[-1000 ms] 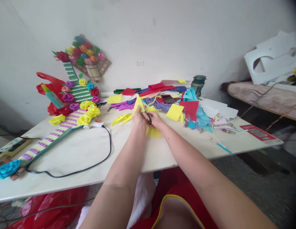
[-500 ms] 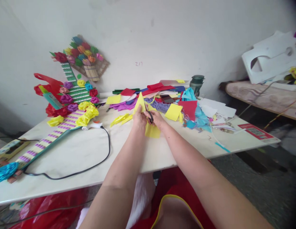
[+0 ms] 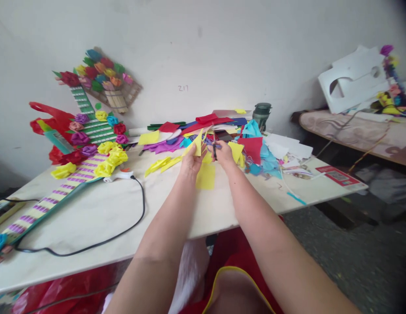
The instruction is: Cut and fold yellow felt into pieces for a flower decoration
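Above the middle of the table, my left hand is closed on a folded piece of yellow paper, its pointed tip up. My right hand grips dark-handled scissors, blades pointing up and away, just right of the yellow paper and apart from it. Below both hands a yellow sheet lies on the white table. Yellow folded strips rest to the left of my left hand. Beside my right hand lie a yellow square and a red square.
At left stands a guitar-shaped board with paper flowers; a white glue gun and its black cord lie beside it. Coloured paper is piled along the back. A dark green bottle stands behind, with white scraps at right.
My right hand has drawn the scissors to the right, away from the yellow paper in my left hand. The view has turned slightly right.
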{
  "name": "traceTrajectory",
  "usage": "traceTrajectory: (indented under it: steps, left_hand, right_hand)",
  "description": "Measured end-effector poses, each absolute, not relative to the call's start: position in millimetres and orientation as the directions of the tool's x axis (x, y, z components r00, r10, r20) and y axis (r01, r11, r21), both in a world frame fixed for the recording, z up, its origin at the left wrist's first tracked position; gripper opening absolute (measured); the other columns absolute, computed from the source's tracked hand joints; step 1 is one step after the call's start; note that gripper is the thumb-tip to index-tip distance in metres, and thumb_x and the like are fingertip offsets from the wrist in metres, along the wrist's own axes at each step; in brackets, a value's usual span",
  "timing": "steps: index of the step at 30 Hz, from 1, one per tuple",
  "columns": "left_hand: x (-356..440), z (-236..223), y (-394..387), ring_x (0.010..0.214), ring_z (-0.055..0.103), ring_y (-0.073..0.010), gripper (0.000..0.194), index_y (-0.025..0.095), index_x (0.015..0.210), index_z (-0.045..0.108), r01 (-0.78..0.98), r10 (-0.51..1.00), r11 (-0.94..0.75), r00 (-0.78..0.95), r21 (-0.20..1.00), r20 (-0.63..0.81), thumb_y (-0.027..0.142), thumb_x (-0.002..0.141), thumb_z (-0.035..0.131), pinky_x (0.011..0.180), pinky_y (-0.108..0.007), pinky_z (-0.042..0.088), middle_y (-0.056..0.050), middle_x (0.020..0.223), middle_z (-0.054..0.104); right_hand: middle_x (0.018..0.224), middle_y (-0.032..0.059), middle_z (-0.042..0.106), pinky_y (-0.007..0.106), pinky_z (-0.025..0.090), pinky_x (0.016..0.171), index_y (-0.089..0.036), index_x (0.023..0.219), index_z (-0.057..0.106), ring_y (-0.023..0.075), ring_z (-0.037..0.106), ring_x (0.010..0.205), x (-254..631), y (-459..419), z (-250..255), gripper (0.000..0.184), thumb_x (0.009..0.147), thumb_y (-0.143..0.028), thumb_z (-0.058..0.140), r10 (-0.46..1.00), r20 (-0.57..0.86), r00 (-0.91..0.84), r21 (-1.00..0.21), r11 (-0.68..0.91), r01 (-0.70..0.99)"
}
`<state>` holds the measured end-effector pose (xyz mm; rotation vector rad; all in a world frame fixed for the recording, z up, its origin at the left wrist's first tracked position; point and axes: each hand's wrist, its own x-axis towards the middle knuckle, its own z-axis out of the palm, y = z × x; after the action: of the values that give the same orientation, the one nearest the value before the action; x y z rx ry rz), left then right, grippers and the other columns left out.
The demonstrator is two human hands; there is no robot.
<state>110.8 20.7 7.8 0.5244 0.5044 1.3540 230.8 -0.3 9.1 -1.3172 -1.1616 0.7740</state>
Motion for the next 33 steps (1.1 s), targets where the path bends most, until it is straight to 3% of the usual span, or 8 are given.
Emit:
traceTrajectory:
  steps: [4,10,14,22,33]
  left_hand:
    - [107.5,6.5,20.3,0.107,0.065,-0.0219,0.013,0.016,0.095,0.064,-0.753,0.983,0.157,0.18,0.64,-0.029,0.018,0.087,0.055,0.093,-0.037,0.051,-0.009,0.102,0.071]
    - [97.8,9.8,20.8,0.113,0.063,-0.0221,0.015,0.019,0.097,0.064,-0.716,0.982,0.149,0.185,0.682,-0.019,0.021,0.083,0.059,0.094,-0.038,0.049,-0.008,0.108,0.071]
    - [91.0,12.4,19.9,0.108,0.065,-0.021,0.019,0.02,0.101,0.063,-0.692,0.977,0.171,0.21,0.701,-0.031,0.021,0.082,0.059,0.092,-0.035,0.05,-0.008,0.107,0.071]
    - [78.5,19.5,17.3,0.09,0.07,-0.0207,0.014,0.017,0.096,0.06,-0.65,0.961,0.246,0.259,0.719,-0.094,0.023,0.086,0.054,0.084,-0.034,0.053,-0.01,0.093,0.073]
    - [64.5,23.8,19.2,0.062,0.066,-0.0165,0.017,0.015,0.094,0.06,-0.602,0.96,0.277,0.212,0.749,-0.185,0.022,0.078,0.058,0.076,-0.035,0.056,-0.007,0.073,0.068]
  right_hand:
    - [0.075,0.0051,0.069,0.025,0.049,0.057,-0.016,0.112,0.062,0.0154,0.065,0.055,241.9,4.1,6.2,0.039,0.082,-0.041,0.06,0.809,0.158,0.566,-0.94,-0.053,0.337]
    - [0.083,0.0117,0.073,0.027,0.048,0.067,-0.017,0.094,0.074,0.023,0.069,0.082,251.0,2.0,5.4,0.037,0.082,-0.048,0.057,0.816,0.198,0.543,-0.778,-0.206,0.594]
    - [0.098,0.0167,0.072,0.03,0.047,0.075,-0.015,0.097,0.074,0.027,0.067,0.096,254.1,-0.5,6.3,0.038,0.081,-0.047,0.058,0.813,0.205,0.545,-0.633,-0.315,0.707]
    - [0.11,0.0236,0.068,0.032,0.048,0.08,-0.008,0.108,0.07,0.03,0.065,0.104,254.0,-4.2,7.3,0.039,0.082,-0.035,0.059,0.838,0.155,0.523,-0.48,-0.399,0.781]
    - [0.112,0.0245,0.066,0.033,0.049,0.08,-0.008,0.109,0.069,0.0295,0.066,0.102,251.1,-5.4,8.0,0.036,0.082,-0.031,0.06,0.845,0.142,0.516,-0.477,-0.399,0.784]
